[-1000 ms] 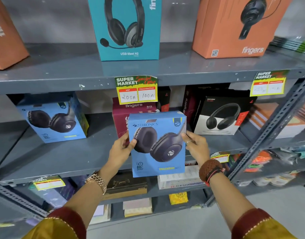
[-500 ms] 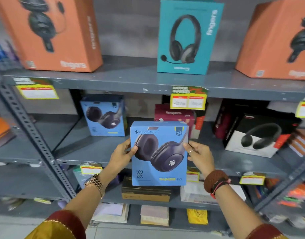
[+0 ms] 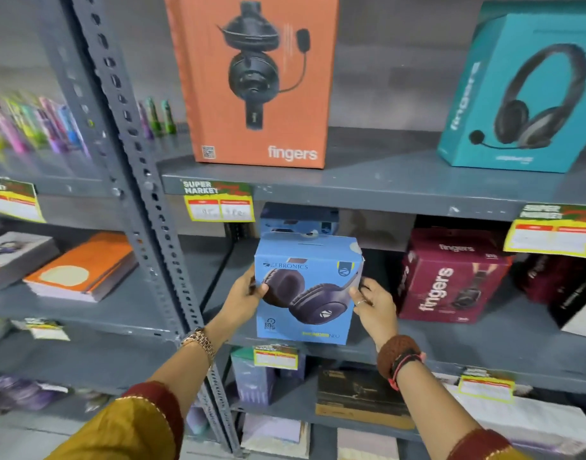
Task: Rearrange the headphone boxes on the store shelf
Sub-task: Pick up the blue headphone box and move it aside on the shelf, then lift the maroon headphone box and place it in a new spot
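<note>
A light blue Zebronics headphone box (image 3: 306,290) is held upright between both hands at the front of the middle shelf (image 3: 450,343). My left hand (image 3: 243,295) grips its left edge and my right hand (image 3: 374,305) grips its right edge. Directly behind it stands a second blue box (image 3: 298,222), mostly hidden. A maroon fingers box (image 3: 450,277) sits to the right on the same shelf. On the shelf above stand an orange fingers box (image 3: 258,81) and a teal headset box (image 3: 523,91).
A perforated grey upright (image 3: 135,167) divides the shelving just left of my hands. Notebooks (image 3: 82,267) lie on the left bay's shelf and coloured pens (image 3: 36,127) above. Yellow price tags (image 3: 218,202) hang on shelf edges. Books fill the lower shelf (image 3: 361,396).
The view and my hands have shifted left along the shelf, carrying the blue box until it is in front of the other blue box. The grip is unchanged.
</note>
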A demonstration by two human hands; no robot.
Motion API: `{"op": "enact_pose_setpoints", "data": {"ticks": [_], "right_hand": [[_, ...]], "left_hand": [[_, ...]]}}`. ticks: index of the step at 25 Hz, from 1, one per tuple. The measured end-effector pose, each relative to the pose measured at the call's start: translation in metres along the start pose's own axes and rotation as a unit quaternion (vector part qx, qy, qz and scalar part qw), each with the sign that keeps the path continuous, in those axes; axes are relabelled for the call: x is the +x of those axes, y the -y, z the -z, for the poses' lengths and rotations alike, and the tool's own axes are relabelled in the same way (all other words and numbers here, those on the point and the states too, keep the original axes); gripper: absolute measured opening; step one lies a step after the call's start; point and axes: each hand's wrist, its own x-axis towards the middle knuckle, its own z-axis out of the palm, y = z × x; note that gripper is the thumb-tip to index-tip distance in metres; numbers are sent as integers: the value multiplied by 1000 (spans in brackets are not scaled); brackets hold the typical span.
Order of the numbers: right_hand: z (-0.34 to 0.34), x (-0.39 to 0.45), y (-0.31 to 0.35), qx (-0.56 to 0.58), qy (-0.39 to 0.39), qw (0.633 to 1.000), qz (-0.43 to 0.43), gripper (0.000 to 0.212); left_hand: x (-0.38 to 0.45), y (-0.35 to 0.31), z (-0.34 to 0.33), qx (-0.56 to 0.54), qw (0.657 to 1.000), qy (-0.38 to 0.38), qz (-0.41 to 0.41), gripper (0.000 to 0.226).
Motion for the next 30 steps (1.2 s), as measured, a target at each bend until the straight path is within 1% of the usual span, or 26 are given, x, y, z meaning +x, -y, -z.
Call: {"op": "enact_pose_setpoints", "data": {"ticks": [4, 7, 11, 15, 17, 19, 21, 23, 24, 28, 30], "right_hand": [[-30, 18, 0, -1, -40, 999, -23, 28], [-45, 27, -2, -3, -52, 998, -43, 28], [-50, 28, -2, 4, -61, 997, -40, 25], [-50, 26, -6, 5, -52, 998, -35, 30], [-45, 23, -11, -2, -49, 999, -23, 35], [-36, 17, -17, 11, -52, 998, -25, 38], [-22, 9, -24, 36, -49, 998, -34, 37], [1, -2, -35, 44, -46, 997, -42, 35], [12, -5, -42, 45, -50, 997, -42, 34], [70, -11, -72, 28, -61, 997, -48, 29], [106, -10, -83, 15, -67, 996, -48, 29]], "left_hand": [[29, 19, 10, -3, 1000, 13, -8, 43], [42, 35, 16, -25, 999, 18, -7, 40], [48, 46, 19, -54, 998, 23, -7, 40], [47, 54, 17, -70, 997, 27, 2, 50], [40, 52, 14, -86, 996, 10, 19, 54], [31, 50, 12, -100, 994, -35, 40, 58], [14, 52, 7, -91, 990, -92, 63, 59], [-13, 54, -9, -73, 984, -144, 77, 52], [-26, 55, -17, -67, 982, -158, 81, 47], [-53, 53, -64, -71, 976, -176, 110, 30], [-54, 46, -97, -85, 976, -167, 108, 25]]}}
